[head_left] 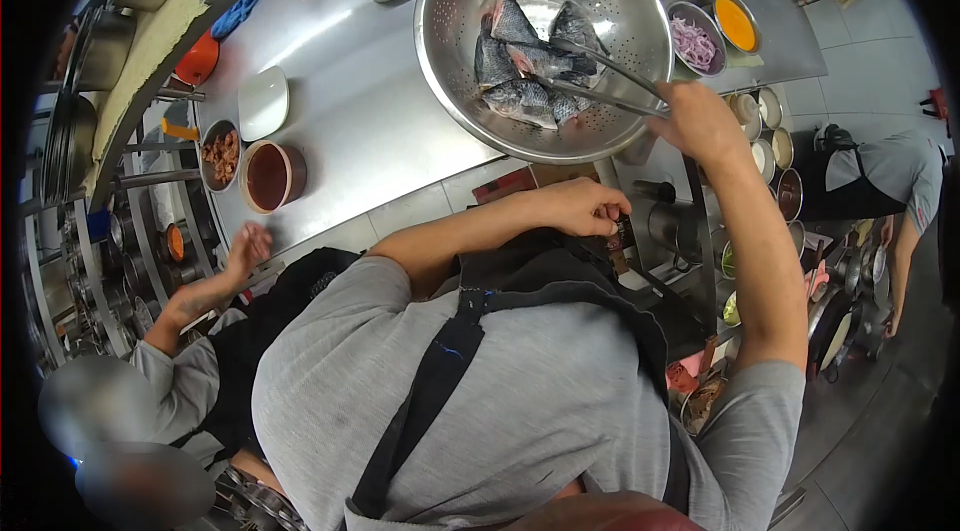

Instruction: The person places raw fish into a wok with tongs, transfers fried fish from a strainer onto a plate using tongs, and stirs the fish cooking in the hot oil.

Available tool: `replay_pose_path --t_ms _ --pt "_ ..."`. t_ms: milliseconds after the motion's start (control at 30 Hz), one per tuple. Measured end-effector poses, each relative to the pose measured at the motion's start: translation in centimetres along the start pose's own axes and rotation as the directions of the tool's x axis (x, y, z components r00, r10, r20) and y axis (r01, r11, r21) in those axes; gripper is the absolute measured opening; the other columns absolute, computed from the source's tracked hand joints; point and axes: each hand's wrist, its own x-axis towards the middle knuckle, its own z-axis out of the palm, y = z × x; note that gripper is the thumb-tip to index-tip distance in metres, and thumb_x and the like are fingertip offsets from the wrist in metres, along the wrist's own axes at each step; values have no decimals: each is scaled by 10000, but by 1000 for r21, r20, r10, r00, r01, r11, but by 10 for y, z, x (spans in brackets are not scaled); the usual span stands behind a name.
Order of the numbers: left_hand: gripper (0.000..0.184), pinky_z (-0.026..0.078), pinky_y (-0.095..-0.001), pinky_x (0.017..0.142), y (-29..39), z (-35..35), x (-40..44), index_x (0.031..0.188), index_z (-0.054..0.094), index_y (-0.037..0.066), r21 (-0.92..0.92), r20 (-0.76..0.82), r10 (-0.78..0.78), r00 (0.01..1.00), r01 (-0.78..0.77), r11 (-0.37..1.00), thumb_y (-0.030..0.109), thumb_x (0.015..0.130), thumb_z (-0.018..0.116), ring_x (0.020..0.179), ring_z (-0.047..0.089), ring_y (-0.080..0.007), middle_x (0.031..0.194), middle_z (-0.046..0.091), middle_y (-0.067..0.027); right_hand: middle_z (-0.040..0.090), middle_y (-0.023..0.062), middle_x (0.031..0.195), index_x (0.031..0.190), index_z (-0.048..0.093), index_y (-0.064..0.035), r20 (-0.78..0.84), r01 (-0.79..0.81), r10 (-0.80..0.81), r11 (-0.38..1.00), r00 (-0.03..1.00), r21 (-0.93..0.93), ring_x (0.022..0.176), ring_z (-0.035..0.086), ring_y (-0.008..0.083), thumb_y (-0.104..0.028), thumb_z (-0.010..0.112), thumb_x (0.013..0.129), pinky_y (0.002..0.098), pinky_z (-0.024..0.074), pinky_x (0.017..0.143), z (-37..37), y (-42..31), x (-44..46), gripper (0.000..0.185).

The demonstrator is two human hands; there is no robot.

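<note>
Several pieces of dark-skinned fish lie in a large perforated steel colander at the top middle. My right hand is closed round the handle end of metal tongs at the colander's right rim. The tongs' tips are among the fish; whether they grip a piece I cannot tell. My left hand is below the colander, in front of the black apron, its fingers curled in; what they hold, if anything, is hidden.
On the steel counter are a white dish, a pot of dark red sauce and a bowl of brown pieces. Sliced onions sit right of the colander. Co-workers stand at left and right.
</note>
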Motion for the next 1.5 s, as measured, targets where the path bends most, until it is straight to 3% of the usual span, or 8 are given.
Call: replay_pose_path --t_ms 333,467,567,633,833,1033,1167,1500 --pt "369 505 -304 805 -11 -11 -17 1179 586 75 -82 -115 -30 993 21 996 161 825 645 907 621 -176 1009 642 -91 634 229 809 964 661 -58 -36 28 -32 995 999 -96 801 609 399 -184 673 762 468 490 739 -27 7 12 238" --pt "365 504 -301 804 -6 -14 -17 1176 588 81 -66 -134 -43 990 35 997 154 823 644 902 620 -169 1000 641 -87 645 204 812 907 672 -46 -105 -42 38 998 994 -44 837 615 374 -182 668 780 457 496 761 -40 19 2 187" --pt "361 505 -299 803 -2 -14 -16 1173 590 84 -74 -123 -60 991 51 996 154 823 643 886 622 -167 996 641 -82 651 189 858 986 641 -49 -34 -94 90 988 995 -122 841 617 369 -172 668 782 465 494 748 -29 27 -10 240" --pt "361 507 -295 798 -4 -13 -16 1174 589 83 -67 -114 -65 991 57 996 157 824 641 872 625 -166 999 642 -77 639 170 915 1120 587 -69 -105 -24 7 986 994 -164 865 612 364 -182 698 748 455 491 736 -19 33 -19 404" --pt "366 511 -295 789 3 -10 -9 1177 585 72 -41 -81 -62 995 58 997 162 827 640 881 631 -168 1015 644 -83 619 149 956 1143 551 -40 -95 41 -71 957 993 -288 880 622 326 -153 683 746 419 503 733 -29 22 -24 433" --pt "371 510 -294 792 -6 -3 -9 1185 578 56 -74 -108 -28 994 20 997 166 835 635 883 631 -175 1009 641 -94 624 153 919 1015 553 -9 -145 145 -201 935 969 -324 757 656 319 -85 641 721 408 539 657 8 16 18 316" --pt "371 509 -294 795 -8 -5 -15 1183 579 55 -83 -139 -43 989 31 996 165 834 638 877 631 -169 1006 640 -98 619 170 927 1017 550 1 -178 187 -239 945 955 -268 774 658 315 -106 653 734 408 541 671 22 12 23 320" --pt "366 511 -295 796 -11 0 -6 1169 584 51 -61 -128 -47 991 39 997 152 822 640 859 637 -172 989 649 -88 631 198 973 1086 552 -8 -187 68 -59 997 981 46 889 624 373 -202 695 774 452 507 762 46 5 16 394"
